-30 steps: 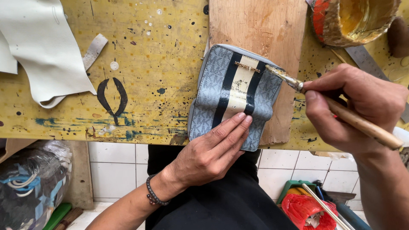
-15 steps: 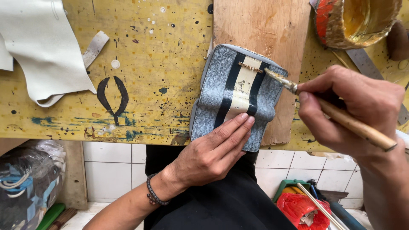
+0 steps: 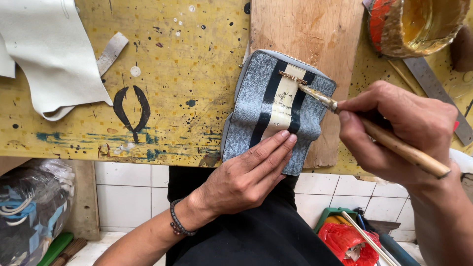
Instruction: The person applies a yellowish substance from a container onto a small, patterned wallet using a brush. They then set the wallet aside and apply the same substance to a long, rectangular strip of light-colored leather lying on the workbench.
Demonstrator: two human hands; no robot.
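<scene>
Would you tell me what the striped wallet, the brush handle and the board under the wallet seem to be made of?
Wallet: probably coated fabric or faux leather, matte grey pattern with dark and cream stripes; its lower part bends softly over the bench edge. Brush handle: likely wood, tan and stained, in the right hand. Board: bare wood with visible grain.

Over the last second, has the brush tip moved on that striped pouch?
Yes. The brush tip has slid along the pouch from its right edge towards the cream centre stripe, just below the metal lettering, judged against the wooden board. The left hand stays pressing the pouch.
</scene>
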